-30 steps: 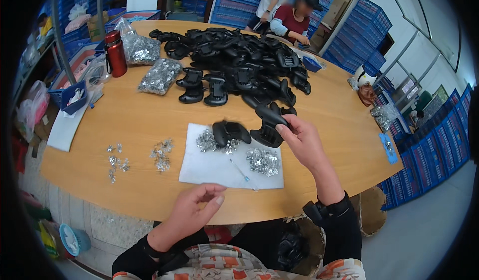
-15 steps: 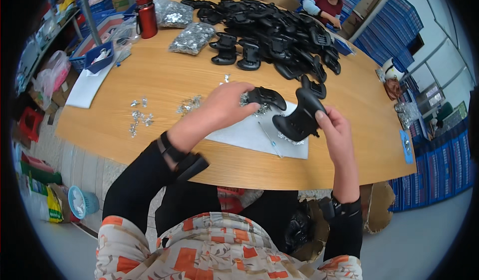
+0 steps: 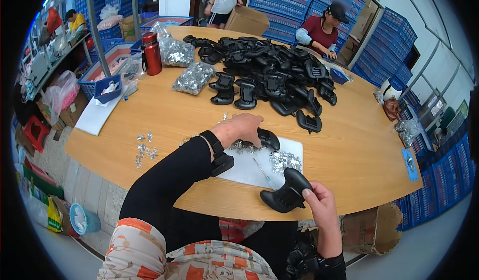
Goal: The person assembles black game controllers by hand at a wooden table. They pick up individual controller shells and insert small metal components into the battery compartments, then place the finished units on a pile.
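Note:
My left hand reaches over the far part of a white mat, closed on a black game controller grip. Nearer to me, my right hand pinches the right side of a second black game controller grip, thumb on top, at the mat's near right corner. Between the two lies a thin tool with a pale handle, like a small screwdriver. A heap of small silver metal parts sits on the mat's right side; more lie partly hidden under my left hand.
A large pile of black controller grips covers the table's far middle. Bags of metal parts and a red flask stand at its left. Loose metal parts lie left of the mat. A person in dark red works across the table.
The view has tilted up. My right hand has brought its controller grip down and toward me, uncovering the metal heap. My left hand has shifted its grip toward the mat's far edge.

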`<state>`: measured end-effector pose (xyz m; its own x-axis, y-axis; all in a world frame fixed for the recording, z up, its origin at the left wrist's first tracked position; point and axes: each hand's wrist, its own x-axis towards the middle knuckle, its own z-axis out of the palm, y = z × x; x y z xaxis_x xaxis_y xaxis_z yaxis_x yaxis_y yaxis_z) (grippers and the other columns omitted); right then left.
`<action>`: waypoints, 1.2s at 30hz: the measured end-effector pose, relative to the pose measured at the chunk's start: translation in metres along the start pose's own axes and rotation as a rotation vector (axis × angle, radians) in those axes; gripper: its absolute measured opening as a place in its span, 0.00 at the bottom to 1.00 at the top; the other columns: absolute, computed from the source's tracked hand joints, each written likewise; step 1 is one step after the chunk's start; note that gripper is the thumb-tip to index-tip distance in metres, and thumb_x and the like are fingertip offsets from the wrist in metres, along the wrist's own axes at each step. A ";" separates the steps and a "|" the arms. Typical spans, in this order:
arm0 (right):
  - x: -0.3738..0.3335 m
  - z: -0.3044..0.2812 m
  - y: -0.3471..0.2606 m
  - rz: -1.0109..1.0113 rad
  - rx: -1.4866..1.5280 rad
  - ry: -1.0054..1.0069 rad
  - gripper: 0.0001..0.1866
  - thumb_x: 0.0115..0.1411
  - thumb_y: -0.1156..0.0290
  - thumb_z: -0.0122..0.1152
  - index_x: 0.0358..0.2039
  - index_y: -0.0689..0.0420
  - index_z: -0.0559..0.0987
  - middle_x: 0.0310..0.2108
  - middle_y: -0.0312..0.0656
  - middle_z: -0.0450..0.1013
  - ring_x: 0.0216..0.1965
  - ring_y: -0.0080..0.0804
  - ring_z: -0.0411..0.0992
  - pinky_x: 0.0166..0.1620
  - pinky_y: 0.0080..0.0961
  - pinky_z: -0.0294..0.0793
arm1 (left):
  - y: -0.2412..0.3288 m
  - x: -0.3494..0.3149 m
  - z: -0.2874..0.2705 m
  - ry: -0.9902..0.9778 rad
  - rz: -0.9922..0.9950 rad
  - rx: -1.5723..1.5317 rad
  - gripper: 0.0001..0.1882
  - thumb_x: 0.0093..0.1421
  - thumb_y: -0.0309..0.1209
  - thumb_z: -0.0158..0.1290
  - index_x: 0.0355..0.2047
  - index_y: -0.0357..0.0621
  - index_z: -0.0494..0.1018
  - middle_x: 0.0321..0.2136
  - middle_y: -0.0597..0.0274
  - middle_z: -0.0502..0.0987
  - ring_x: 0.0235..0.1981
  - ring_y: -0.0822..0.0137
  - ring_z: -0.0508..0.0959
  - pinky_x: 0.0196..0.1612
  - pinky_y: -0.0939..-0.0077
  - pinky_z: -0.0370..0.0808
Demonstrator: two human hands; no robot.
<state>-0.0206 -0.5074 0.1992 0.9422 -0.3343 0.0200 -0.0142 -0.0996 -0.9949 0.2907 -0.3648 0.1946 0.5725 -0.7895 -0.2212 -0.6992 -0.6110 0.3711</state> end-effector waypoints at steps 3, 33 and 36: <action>-0.005 -0.008 0.011 -0.002 0.030 0.026 0.10 0.66 0.71 0.60 0.43 0.63 0.79 0.28 0.29 0.73 0.29 0.12 0.66 0.33 0.14 0.65 | 0.000 -0.002 -0.001 0.045 0.031 -0.012 0.54 0.40 0.44 0.72 0.66 0.39 0.62 0.56 0.44 0.73 0.58 0.48 0.73 0.60 0.62 0.71; 0.000 -0.032 0.068 0.032 0.383 0.190 0.13 0.68 0.70 0.57 0.48 0.63 0.78 0.39 0.36 0.77 0.39 0.22 0.74 0.45 0.22 0.72 | -0.015 -0.004 0.000 0.094 0.107 -0.506 0.40 0.56 0.53 0.62 0.61 0.39 0.69 0.48 0.55 0.79 0.49 0.66 0.76 0.52 0.74 0.72; 0.000 -0.045 0.081 0.029 0.468 0.218 0.13 0.68 0.70 0.57 0.49 0.63 0.77 0.40 0.38 0.78 0.40 0.23 0.75 0.46 0.23 0.73 | -0.012 0.007 -0.007 -0.017 0.040 -0.722 0.34 0.60 0.55 0.57 0.58 0.43 0.72 0.37 0.68 0.78 0.37 0.75 0.74 0.38 0.79 0.70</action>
<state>-0.0365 -0.5581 0.1229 0.8511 -0.5236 -0.0383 0.1584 0.3257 -0.9321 0.3060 -0.3623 0.1946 0.5412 -0.8150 -0.2069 -0.2590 -0.3957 0.8811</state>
